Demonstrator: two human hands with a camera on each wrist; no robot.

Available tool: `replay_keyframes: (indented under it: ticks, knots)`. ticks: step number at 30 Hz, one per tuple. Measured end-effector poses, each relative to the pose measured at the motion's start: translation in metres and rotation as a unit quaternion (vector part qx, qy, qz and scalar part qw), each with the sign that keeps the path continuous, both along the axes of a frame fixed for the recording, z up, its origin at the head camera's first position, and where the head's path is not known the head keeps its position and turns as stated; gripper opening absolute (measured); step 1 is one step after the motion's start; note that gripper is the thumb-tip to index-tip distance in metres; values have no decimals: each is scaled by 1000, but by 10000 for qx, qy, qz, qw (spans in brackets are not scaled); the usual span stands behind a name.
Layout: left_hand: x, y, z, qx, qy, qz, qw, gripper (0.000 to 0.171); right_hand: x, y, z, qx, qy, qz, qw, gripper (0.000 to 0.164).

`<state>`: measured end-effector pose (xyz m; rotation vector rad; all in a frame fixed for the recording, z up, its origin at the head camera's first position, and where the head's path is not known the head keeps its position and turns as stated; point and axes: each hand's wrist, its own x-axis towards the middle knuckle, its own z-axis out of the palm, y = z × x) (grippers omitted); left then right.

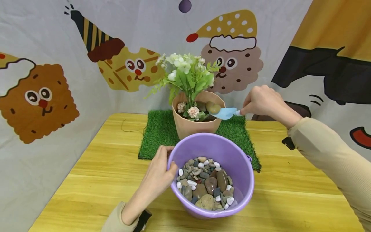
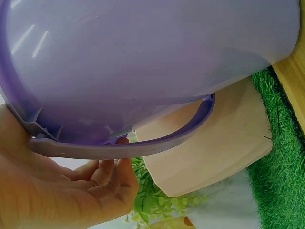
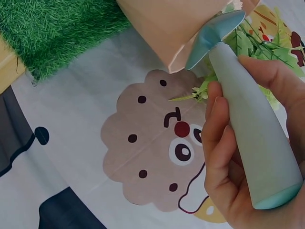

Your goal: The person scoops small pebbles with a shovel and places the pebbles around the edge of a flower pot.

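In the head view my right hand point(image 1: 265, 102) grips a small light-blue garden trowel point(image 1: 225, 113), its blade over the rim of the peach flowerpot point(image 1: 195, 129). A tan stone point(image 1: 213, 108) lies at the blade's tip; whether the blade bears it I cannot tell. The right wrist view shows fingers wrapped round the trowel's pale thick handle point(image 3: 257, 129). My left hand point(image 1: 159, 170) holds the left rim of a purple bucket point(image 1: 229, 154), thumb over the edge. Several pebbles and larger stones point(image 1: 200, 191) cover the bucket's bottom. The bucket's handle point(image 2: 167, 143) passes by my left fingers.
White flowers and green leaves point(image 1: 185, 75) rise from the pot. Underneath is a square of artificial grass point(image 1: 157, 132) on the wooden table point(image 1: 95, 180). Behind hangs a cloth point(image 1: 156, 25) printed with cartoon biscuits. A thin dark wire point(image 1: 128, 130) lies on the left.
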<state>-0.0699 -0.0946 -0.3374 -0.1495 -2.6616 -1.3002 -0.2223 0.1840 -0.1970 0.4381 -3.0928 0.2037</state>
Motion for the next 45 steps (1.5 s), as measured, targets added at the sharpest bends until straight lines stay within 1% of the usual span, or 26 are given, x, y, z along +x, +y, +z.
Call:
replay_keyframes:
  ticks: [9, 20, 26, 30, 33, 38, 45]
  knots:
    - [0, 0, 0, -35, -5, 6, 10000, 46, 0, -5, 8, 207, -115, -31, 9997, 21]
    - [0, 0, 0, -40, -9, -1, 10000, 46, 2, -9, 13, 402, -53, -2, 9992, 16]
    - [0, 0, 0, -28, -32, -7, 10000, 46, 3, -9, 17, 593, 27, -137, 9981, 17]
    - [0, 0, 0, -12, -53, 4, 10000, 46, 6, -7, 19, 586, 58, -242, 9980, 19]
    - [0, -1, -1, -28, -37, 18, 10000, 46, 10, -5, 18, 515, 133, -225, 9983, 20]
    - [-1, -1, -1, -37, -5, 12, 10000, 46, 20, -2, 15, 404, 316, -83, 9986, 19]
    - [-1, 0, 0, -8, 7, -5, 10000, 47, 44, -1, 14, 244, 410, 164, 9987, 18]
